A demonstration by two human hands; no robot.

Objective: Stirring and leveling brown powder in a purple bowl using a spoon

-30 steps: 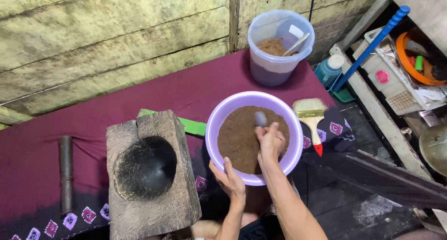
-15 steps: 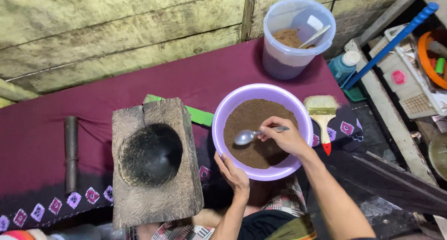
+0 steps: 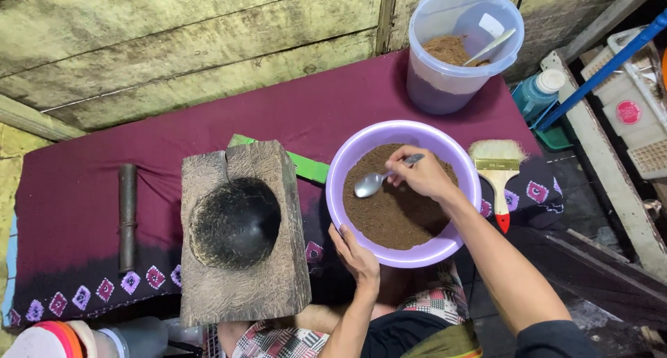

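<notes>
A purple plastic bowl (image 3: pixel 347 165) holds brown powder (image 3: pixel 396 212). My right hand (image 3: pixel 424 177) grips a metal spoon (image 3: pixel 368 184) by its handle; the spoon's bowl hangs over the powder near the left rim. My left hand (image 3: pixel 356 255) rests on the bowl's near rim, steadying it. Left of the bowl stands a wooden block (image 3: pixel 240 233) with a round dark hollow carved in its top.
A clear tub (image 3: pixel 462 49) with brown powder and a white scoop stands at the back right. A paintbrush (image 3: pixel 497 174) lies right of the bowl, a dark metal rod (image 3: pixel 127 215) far left. A maroon cloth (image 3: pixel 90 191) covers the surface. Clutter and a blue pole (image 3: pixel 604 66) sit at right.
My right hand turned the spoon from upright in the powder to level, bowl pointing left. The view has shifted slightly; the left hand stays on the rim.
</notes>
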